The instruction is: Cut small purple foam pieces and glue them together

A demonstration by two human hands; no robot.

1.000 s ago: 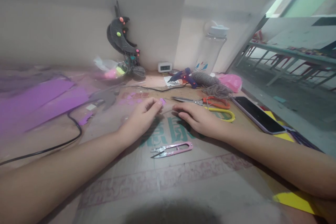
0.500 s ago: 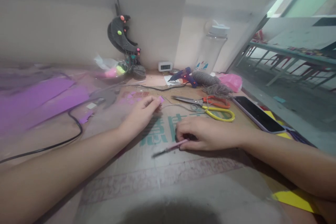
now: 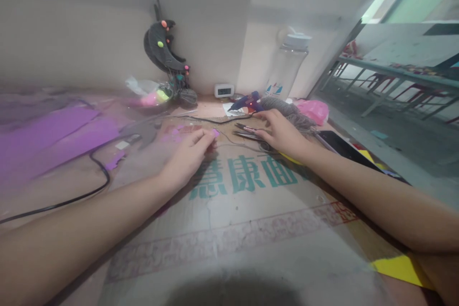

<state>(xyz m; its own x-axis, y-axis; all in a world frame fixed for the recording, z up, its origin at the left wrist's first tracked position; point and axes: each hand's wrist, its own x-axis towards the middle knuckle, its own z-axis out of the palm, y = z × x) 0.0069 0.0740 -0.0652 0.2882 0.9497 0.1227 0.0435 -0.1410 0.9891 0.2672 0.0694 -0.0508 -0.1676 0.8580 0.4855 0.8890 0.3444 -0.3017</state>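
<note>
My left hand [image 3: 188, 153] rests over the board with thumb and fingertips closed on a small purple piece [image 3: 215, 132]. Farther right, my right hand [image 3: 279, 131] reaches over the tools, thumb and fingers apart. By its thumb lies a slim pink-handled tool with a dark tip [image 3: 244, 127]; its exact kind is unclear. Just below are the dark jaws of the pliers [image 3: 247, 135], whose handles the hand hides. Only a bit of the yellow scissors handle [image 3: 292, 158] shows under the wrist. Thin grey yarn curls around these tools.
A blue glue gun [image 3: 247, 102] with a red light, grey yarn [image 3: 287, 110], a clear bottle [image 3: 289, 67] and a small digital clock [image 3: 224, 90] stand along the wall. A phone [image 3: 347, 150] lies right. Purple sheets [image 3: 53, 134] and a black cord [image 3: 71, 198] are left.
My right hand has moved forward, carrying the pink-handled tool from the board's middle to beside the pliers, and its fingers have spread. My left hand stays nearly in place with the purple piece.
</note>
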